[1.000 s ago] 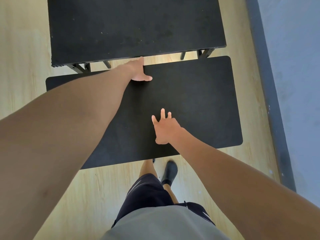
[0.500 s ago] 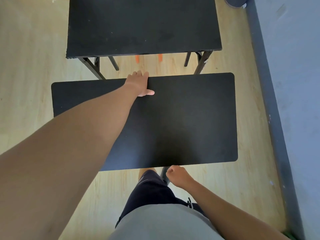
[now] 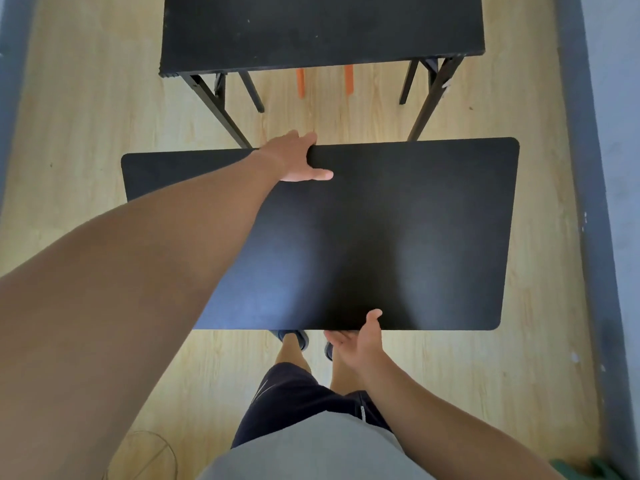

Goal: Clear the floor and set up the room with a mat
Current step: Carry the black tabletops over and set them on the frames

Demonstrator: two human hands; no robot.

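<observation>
Black mat (image 3: 398,237) held flat above the wood floor (image 3: 86,126), just in front of the black folding table (image 3: 322,29). Left hand (image 3: 298,157) clamps the mat's far edge: thumb lies on top, fingers curl over the rim (their tips are hidden). Right hand (image 3: 360,337) at the near edge, palm turned up, thumb resting on the top surface, fingers tucked beneath, a loose pinch on the mat. Two orange strips (image 3: 301,83) lie on the floor under the table.

no readable text, labels or numbers anywhere
</observation>
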